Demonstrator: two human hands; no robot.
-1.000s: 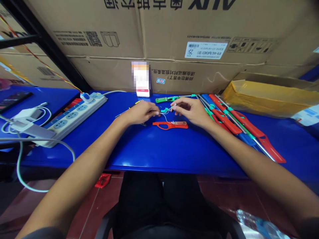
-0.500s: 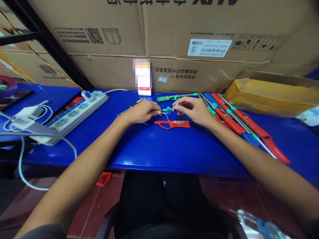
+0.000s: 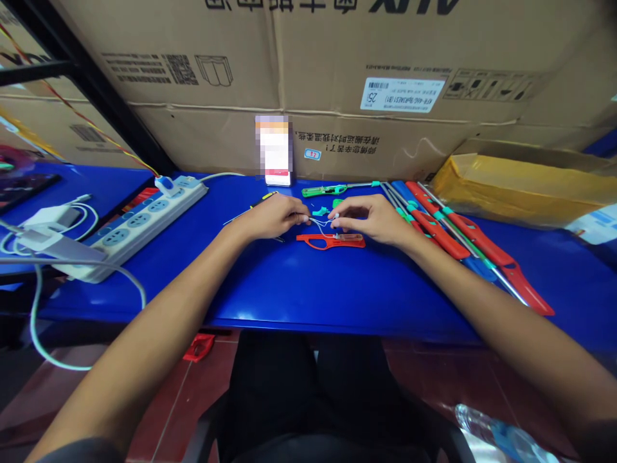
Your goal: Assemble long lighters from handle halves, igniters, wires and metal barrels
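Observation:
My left hand [image 3: 279,216] is closed in a pinch on one end of thin white wires [image 3: 319,222]. Opposite it, my right hand [image 3: 370,218] pinches a small white part [image 3: 336,217] at the wires' other end, thumb and forefinger together. One wire curves down to an orange-red lighter handle half [image 3: 357,242], which lies on the table just below the hands with its inside showing. Between the hands, slightly behind, sits a small teal plastic piece [image 3: 320,211]. A screwdriver [image 3: 268,198] with a yellow and black handle lies partly hidden behind my left hand.
A green long lighter [image 3: 315,191] lies behind the hands. Several red, blue and green lighters [image 3: 446,239] are piled at right, by a taped cardboard box [image 3: 525,183]. A phone [image 3: 277,154] leans on the large carton [image 3: 202,128]. A power strip [image 3: 139,225] with cables stands left.
My right hand has lowered slightly and brought the small white part down and left, nearer my left hand. The view has shifted a little; my left hand keeps its pinch.

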